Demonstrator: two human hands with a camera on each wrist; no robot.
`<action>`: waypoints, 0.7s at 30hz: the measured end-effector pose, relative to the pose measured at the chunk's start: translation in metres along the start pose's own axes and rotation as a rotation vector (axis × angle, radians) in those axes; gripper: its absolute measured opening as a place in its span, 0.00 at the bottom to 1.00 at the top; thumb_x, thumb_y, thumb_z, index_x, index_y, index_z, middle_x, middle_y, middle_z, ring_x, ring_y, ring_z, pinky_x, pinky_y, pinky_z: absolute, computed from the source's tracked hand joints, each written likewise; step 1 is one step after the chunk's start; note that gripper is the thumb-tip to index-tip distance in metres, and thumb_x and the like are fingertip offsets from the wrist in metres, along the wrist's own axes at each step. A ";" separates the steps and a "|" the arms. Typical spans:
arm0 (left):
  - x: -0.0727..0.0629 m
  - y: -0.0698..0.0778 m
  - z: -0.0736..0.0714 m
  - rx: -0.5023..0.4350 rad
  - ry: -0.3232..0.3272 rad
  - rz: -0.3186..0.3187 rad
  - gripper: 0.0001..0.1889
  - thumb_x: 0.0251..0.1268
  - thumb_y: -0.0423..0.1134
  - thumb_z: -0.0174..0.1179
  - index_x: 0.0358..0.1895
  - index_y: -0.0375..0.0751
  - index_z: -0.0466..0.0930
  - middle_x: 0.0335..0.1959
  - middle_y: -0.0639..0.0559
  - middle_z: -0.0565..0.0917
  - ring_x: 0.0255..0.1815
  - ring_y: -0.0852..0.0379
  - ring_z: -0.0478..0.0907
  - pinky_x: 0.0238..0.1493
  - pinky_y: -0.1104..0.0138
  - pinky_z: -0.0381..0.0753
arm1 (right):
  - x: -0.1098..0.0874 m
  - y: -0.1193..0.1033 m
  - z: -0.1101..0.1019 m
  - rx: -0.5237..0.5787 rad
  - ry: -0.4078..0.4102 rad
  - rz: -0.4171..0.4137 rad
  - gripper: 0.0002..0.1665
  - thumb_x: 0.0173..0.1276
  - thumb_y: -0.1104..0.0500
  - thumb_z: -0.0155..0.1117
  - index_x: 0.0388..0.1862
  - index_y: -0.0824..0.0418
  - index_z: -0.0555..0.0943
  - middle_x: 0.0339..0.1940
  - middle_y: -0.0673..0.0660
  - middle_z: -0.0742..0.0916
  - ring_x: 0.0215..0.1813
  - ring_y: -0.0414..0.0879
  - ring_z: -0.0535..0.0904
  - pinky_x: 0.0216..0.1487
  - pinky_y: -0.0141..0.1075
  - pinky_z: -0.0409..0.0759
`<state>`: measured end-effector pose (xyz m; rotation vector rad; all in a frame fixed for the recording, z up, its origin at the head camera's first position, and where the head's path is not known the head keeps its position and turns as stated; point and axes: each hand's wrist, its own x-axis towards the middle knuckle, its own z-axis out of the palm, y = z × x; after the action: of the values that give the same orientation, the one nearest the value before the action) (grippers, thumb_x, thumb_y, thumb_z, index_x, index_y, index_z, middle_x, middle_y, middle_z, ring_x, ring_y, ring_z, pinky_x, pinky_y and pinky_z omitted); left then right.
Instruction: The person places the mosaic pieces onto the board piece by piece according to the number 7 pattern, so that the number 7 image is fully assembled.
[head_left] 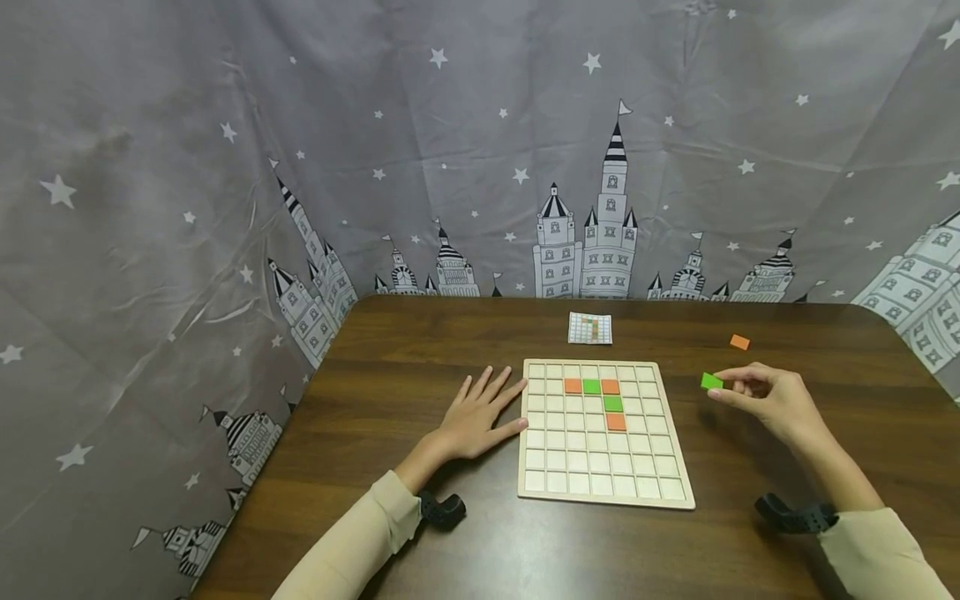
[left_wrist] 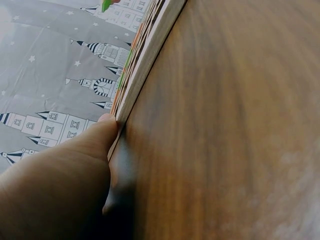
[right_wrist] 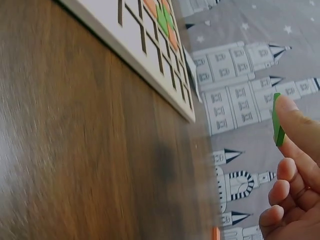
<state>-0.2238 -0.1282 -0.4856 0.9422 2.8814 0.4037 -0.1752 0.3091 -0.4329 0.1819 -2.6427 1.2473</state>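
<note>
In the head view my right hand (head_left: 772, 402) pinches a green square tile (head_left: 712, 382) between thumb and fingertips, held above the table to the right of the board. The right wrist view shows the same green tile (right_wrist: 278, 120) edge-on, with the other fingers curled below it. A pale wooden grid board (head_left: 577, 483) lies flat on the table. Three orange and two green tiles (head_left: 613, 404) sit in its upper cells. Flat beside the board's left edge rests my left hand (head_left: 474, 423), fingers spread, the thumb (left_wrist: 102, 132) touching that edge.
One loose orange tile (head_left: 740, 342) lies on the brown table (head_left: 360, 417) at the back right. Behind the board is a small card (head_left: 590, 328) printed with a coloured grid. A grey curtain (head_left: 480, 142) with castles and stars hangs along the table's far side.
</note>
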 end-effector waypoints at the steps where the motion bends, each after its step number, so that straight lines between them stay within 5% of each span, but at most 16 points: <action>1: 0.000 0.000 0.000 -0.001 0.001 0.001 0.37 0.76 0.65 0.40 0.82 0.55 0.48 0.82 0.45 0.46 0.80 0.39 0.39 0.74 0.40 0.36 | -0.001 -0.002 0.002 0.002 0.002 -0.006 0.17 0.61 0.58 0.77 0.43 0.69 0.87 0.26 0.48 0.76 0.28 0.36 0.68 0.21 0.31 0.64; 21: 0.000 -0.002 0.002 0.002 -0.005 -0.003 0.37 0.76 0.66 0.39 0.82 0.57 0.48 0.82 0.46 0.45 0.81 0.40 0.37 0.74 0.40 0.36 | -0.011 -0.023 0.042 0.091 -0.075 -0.105 0.12 0.57 0.64 0.78 0.39 0.65 0.88 0.25 0.49 0.76 0.27 0.36 0.68 0.23 0.30 0.66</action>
<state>-0.2249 -0.1294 -0.4885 0.9382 2.8787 0.3977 -0.1660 0.2629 -0.4444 0.3849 -2.6020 1.3518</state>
